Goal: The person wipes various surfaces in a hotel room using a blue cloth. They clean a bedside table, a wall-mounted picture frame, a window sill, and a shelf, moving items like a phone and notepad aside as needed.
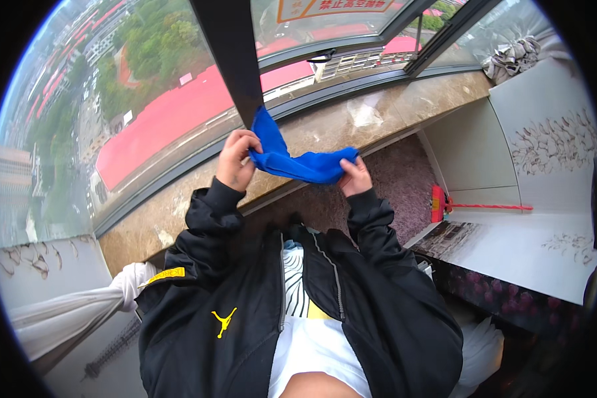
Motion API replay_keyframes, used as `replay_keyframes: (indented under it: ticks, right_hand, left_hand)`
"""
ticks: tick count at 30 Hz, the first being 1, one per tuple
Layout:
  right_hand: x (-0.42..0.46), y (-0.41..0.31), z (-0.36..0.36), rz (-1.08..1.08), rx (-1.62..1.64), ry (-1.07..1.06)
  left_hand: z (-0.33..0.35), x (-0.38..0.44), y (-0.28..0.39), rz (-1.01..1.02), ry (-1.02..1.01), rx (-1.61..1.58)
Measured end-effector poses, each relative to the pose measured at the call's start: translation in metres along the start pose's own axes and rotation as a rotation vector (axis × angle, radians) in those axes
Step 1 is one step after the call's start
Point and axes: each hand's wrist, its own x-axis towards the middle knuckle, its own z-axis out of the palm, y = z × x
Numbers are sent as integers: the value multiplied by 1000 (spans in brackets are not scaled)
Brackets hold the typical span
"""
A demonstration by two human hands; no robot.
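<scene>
A bright blue cloth point(303, 165) is stretched between my two hands above the inner edge of a brown marble windowsill point(323, 122). Pinched in my left hand point(239, 158) is the cloth's left part, with one corner standing up against the dark window post. My right hand point(354, 175) grips the other end, thumb on top. The middle of the cloth hangs in loose folds. Behind it rise the window frame's dark upright point(231, 54) and the glass.
A window sash with a black handle point(323, 57) is at the top, its pane bearing a printed notice. Tied curtains point(515, 59) hang at the right, and a white one point(124, 288) at the left. A red brush point(438, 203) with a thin handle lies on the right, near purple carpet point(398, 174).
</scene>
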Motion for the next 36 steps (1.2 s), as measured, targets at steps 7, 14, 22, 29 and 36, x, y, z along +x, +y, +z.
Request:
replay_keyframes:
  ticks: [7, 14, 22, 29, 36]
  right_hand:
    - [7, 34, -41, 6, -636, 435]
    - [-18, 54, 49, -571, -1829, -245]
    - [-3, 45, 31, -447, -2105, -213]
    - [64, -75, -68, -406, -2078, -76]
    - [123, -206, -174, -306, -2178, 311]
  left_hand:
    - [-6, -100, -93, -222, 39, 64]
    - [25, -132, -71, -152, -144, 967]
    - [100, -103, -73, -252, -49, 1008]
    - [241, 15, -80, -119, -137, 1015]
    - [397, 150, -93, -9, -185, 882]
